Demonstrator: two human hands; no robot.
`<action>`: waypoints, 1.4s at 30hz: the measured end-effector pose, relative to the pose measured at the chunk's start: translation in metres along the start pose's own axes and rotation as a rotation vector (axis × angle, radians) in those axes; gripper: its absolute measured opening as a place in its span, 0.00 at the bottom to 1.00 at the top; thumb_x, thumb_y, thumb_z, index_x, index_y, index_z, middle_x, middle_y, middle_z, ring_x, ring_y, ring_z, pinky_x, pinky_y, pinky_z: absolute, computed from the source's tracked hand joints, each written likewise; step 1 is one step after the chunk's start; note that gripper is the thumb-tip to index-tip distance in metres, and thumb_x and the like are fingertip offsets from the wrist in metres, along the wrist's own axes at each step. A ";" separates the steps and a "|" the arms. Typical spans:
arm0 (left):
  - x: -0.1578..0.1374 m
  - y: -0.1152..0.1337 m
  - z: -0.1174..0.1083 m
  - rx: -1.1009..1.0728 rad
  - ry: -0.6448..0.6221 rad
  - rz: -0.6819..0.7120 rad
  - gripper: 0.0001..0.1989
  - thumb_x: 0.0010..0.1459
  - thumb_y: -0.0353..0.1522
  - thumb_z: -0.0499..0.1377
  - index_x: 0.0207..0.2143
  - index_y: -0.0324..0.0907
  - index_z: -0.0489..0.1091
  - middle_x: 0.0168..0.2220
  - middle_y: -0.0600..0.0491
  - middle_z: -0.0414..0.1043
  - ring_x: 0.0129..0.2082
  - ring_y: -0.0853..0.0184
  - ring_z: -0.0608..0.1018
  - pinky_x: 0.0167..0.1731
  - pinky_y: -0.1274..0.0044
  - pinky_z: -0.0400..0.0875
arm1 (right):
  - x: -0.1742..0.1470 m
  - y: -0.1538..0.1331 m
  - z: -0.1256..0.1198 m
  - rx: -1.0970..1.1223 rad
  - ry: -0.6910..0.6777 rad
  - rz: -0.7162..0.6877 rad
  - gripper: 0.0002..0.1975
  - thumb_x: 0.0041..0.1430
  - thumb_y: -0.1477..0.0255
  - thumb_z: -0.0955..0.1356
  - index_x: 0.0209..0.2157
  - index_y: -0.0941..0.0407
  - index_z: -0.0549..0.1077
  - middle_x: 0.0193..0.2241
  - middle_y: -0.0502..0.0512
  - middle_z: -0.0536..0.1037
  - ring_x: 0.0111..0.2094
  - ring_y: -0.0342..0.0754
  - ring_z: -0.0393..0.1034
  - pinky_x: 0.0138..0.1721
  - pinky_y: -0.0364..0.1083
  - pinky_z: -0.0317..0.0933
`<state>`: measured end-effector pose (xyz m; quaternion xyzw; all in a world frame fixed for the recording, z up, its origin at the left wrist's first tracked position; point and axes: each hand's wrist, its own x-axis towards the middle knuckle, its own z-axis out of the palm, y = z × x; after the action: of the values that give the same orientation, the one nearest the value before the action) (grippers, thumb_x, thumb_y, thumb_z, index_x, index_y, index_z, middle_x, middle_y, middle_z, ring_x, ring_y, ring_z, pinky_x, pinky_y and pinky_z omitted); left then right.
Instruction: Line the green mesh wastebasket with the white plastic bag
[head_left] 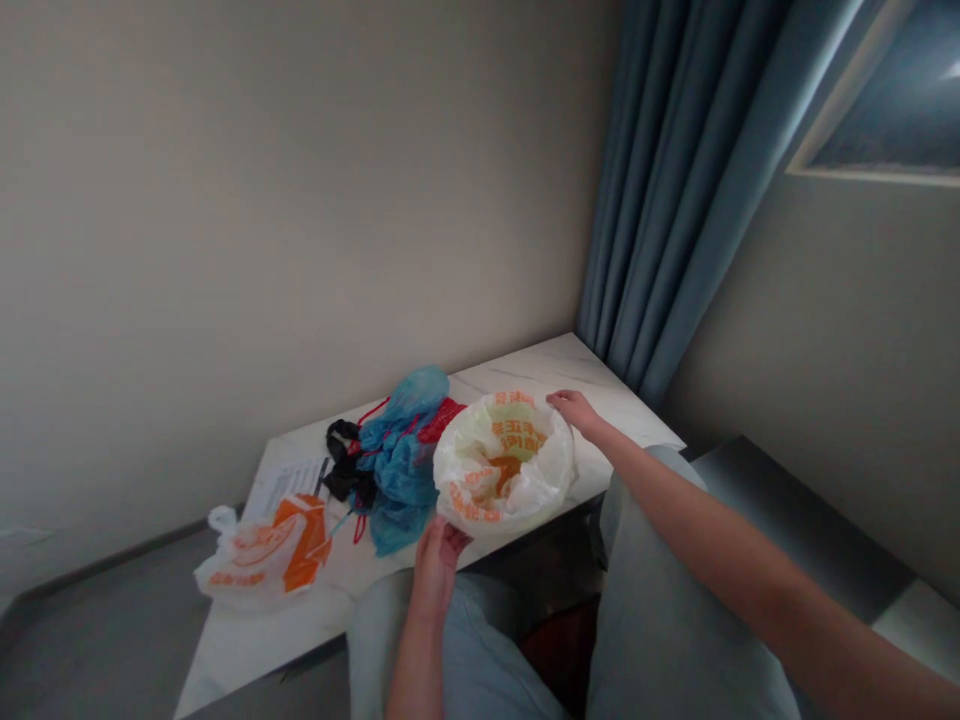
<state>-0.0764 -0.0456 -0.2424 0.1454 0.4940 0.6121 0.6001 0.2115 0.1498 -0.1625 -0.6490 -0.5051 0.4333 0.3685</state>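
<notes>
A white plastic bag (pixel 504 462) with orange lettering is spread wide in a round shape, its edge folded outward as over a bin's rim. Any bin beneath is mostly hidden by the bag. My left hand (pixel 444 545) is closed on the near left edge of the bag, low by the table's front. On the far right edge, my right hand (pixel 574 408) pinches the bag with thumb and fingers. Left of it lie crumpled blue plastic bags (pixel 401 465) with red drawstrings, touching or close beside the white one.
Farther left are a black plastic bag (pixel 346 470), a white-and-orange carrier bag (pixel 270 550) and a printed sheet (pixel 281 482). All rest on a white marbled table (pixel 247 660) against the wall. A blue curtain (pixel 675 170) hangs at the right. My knees are under the table's front edge.
</notes>
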 end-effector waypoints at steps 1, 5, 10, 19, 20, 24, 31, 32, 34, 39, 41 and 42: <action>0.003 0.001 -0.001 0.007 0.011 -0.053 0.23 0.51 0.47 0.66 0.43 0.40 0.73 0.38 0.46 0.79 0.33 0.63 0.80 0.32 0.73 0.75 | 0.002 0.000 0.000 -0.005 0.007 0.007 0.11 0.57 0.66 0.67 0.29 0.60 0.76 0.26 0.54 0.77 0.27 0.44 0.67 0.29 0.42 0.57; 0.019 0.014 -0.002 0.007 0.039 -0.273 0.26 0.61 0.53 0.53 0.41 0.39 0.73 0.35 0.44 0.77 0.33 0.62 0.80 0.32 0.73 0.74 | 0.011 0.001 0.001 0.013 -0.009 0.081 0.14 0.60 0.64 0.66 0.28 0.60 0.74 0.26 0.56 0.76 0.25 0.44 0.65 0.27 0.42 0.57; 0.045 0.042 0.007 -0.019 -0.063 -0.434 0.32 0.57 0.56 0.55 0.46 0.36 0.71 0.41 0.39 0.77 0.43 0.56 0.80 0.43 0.67 0.76 | 0.015 0.000 0.006 0.043 -0.117 0.213 0.19 0.57 0.58 0.70 0.23 0.59 0.73 0.20 0.56 0.74 0.20 0.45 0.65 0.24 0.44 0.58; 0.075 0.076 0.042 0.251 -0.084 -0.217 0.17 0.48 0.40 0.68 0.37 0.40 0.74 0.38 0.43 0.79 0.43 0.54 0.80 0.42 0.67 0.76 | 0.017 0.001 0.014 0.012 -0.149 -0.025 0.09 0.43 0.72 0.77 0.29 0.59 0.80 0.22 0.53 0.78 0.24 0.44 0.69 0.25 0.40 0.60; 0.076 0.077 0.044 0.277 -0.076 -0.153 0.17 0.46 0.37 0.69 0.37 0.39 0.74 0.37 0.43 0.79 0.42 0.55 0.80 0.41 0.68 0.76 | 0.017 0.000 0.015 -0.032 -0.134 -0.073 0.10 0.43 0.74 0.77 0.31 0.60 0.81 0.23 0.52 0.78 0.25 0.43 0.68 0.26 0.40 0.60; 0.074 0.081 0.047 0.602 0.064 0.227 0.19 0.43 0.34 0.68 0.39 0.38 0.74 0.33 0.49 0.77 0.34 0.60 0.78 0.36 0.72 0.71 | 0.016 -0.005 0.020 -0.159 -0.112 -0.185 0.15 0.45 0.81 0.74 0.39 0.60 0.81 0.25 0.53 0.78 0.25 0.43 0.67 0.29 0.41 0.59; 0.053 0.072 0.056 1.230 0.165 0.739 0.04 0.56 0.31 0.56 0.27 0.43 0.66 0.25 0.55 0.66 0.28 0.65 0.70 0.32 0.76 0.63 | 0.000 -0.007 0.025 -0.419 -0.135 -0.472 0.26 0.52 0.83 0.67 0.55 0.60 0.74 0.33 0.55 0.80 0.35 0.46 0.71 0.42 0.42 0.61; 0.050 0.070 0.057 1.267 0.180 0.810 0.05 0.56 0.29 0.54 0.26 0.43 0.65 0.26 0.54 0.66 0.29 0.65 0.70 0.33 0.76 0.63 | -0.002 -0.007 0.026 -0.440 -0.132 -0.489 0.27 0.53 0.83 0.66 0.56 0.59 0.73 0.36 0.57 0.80 0.37 0.47 0.72 0.44 0.42 0.61; 0.046 0.066 0.057 1.349 0.200 0.945 0.07 0.54 0.25 0.52 0.26 0.43 0.64 0.30 0.52 0.67 0.33 0.63 0.71 0.37 0.75 0.63 | -0.005 -0.007 0.028 -0.488 -0.098 -0.500 0.26 0.55 0.83 0.65 0.56 0.58 0.73 0.43 0.59 0.79 0.42 0.48 0.71 0.48 0.43 0.60; 0.041 0.063 0.061 1.445 0.254 1.024 0.09 0.52 0.22 0.51 0.30 0.43 0.68 0.36 0.48 0.69 0.39 0.60 0.72 0.40 0.74 0.64 | -0.009 -0.009 0.028 -0.569 0.000 -0.473 0.21 0.60 0.83 0.60 0.52 0.61 0.75 0.47 0.64 0.75 0.45 0.51 0.71 0.51 0.44 0.59; 0.042 0.064 0.063 1.443 0.306 0.987 0.09 0.53 0.23 0.52 0.30 0.43 0.68 0.37 0.48 0.70 0.39 0.60 0.73 0.40 0.73 0.64 | -0.008 -0.009 0.027 -0.566 0.021 -0.454 0.20 0.62 0.83 0.59 0.50 0.60 0.75 0.46 0.65 0.75 0.45 0.52 0.71 0.50 0.45 0.59; 0.043 0.065 0.064 1.443 0.336 0.952 0.08 0.54 0.24 0.52 0.29 0.43 0.68 0.36 0.48 0.70 0.39 0.59 0.73 0.39 0.73 0.64 | -0.008 -0.010 0.026 -0.569 0.031 -0.437 0.19 0.62 0.83 0.59 0.48 0.60 0.76 0.46 0.65 0.75 0.44 0.52 0.71 0.50 0.45 0.59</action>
<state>-0.0757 0.0334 -0.1790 0.5878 0.7289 0.3490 -0.0375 0.1827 0.1452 -0.1615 -0.6087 -0.7268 0.1767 0.2647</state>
